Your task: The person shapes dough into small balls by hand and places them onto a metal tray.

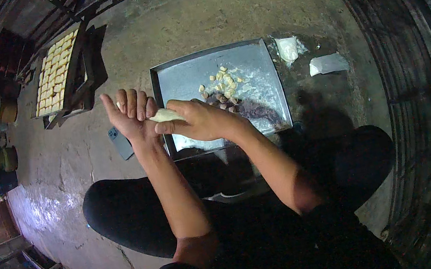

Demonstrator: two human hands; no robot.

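A pale roll of dough (166, 115) is stretched between my two hands, above the near left corner of a metal tray. My left hand (136, 112) is turned palm up, its fingers curled over one end of the roll and its thumb sticking out. My right hand (199, 120) closes around the other end, thumb lying along it. On the flour-dusted tray (179, 81) lie several small pale dough pieces (225, 81). A few darker, brownish lumps (216, 100) sit nearer to me, partly in shadow.
A dark phone (121, 144) lies on the floor left of the tray. Two clear bags of white powder (287, 50) (327, 64) rest to its right. Farther left, a raised tray holds rows of pale pieces (56, 72). Metal racks (415, 80) line the right side.
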